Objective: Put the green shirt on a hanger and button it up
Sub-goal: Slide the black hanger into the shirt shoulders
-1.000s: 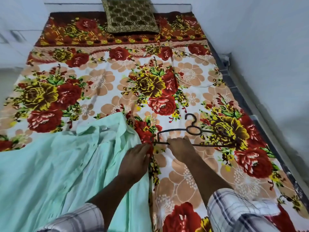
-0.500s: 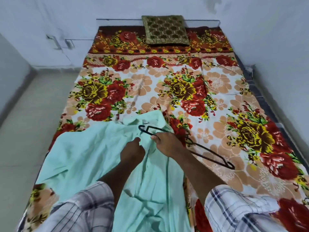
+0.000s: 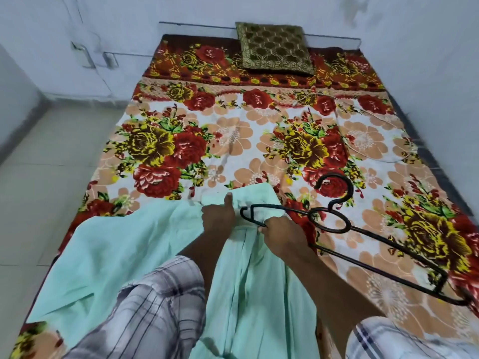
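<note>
Green shirt [image 3: 129, 250] on floral bed, collar fabric pinched by left hand [image 3: 217, 218]; hanger [image 3: 348, 225] gripped by right hand [image 3: 282, 239]. Best fed into one shoulder first.

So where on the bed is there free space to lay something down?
The floral sheet between the pillow and the green shirt is bare, save a thin cord on the right. Crowded nearer: the shirt covers the left, the hanger the right, left hand and right hand between them.
</note>
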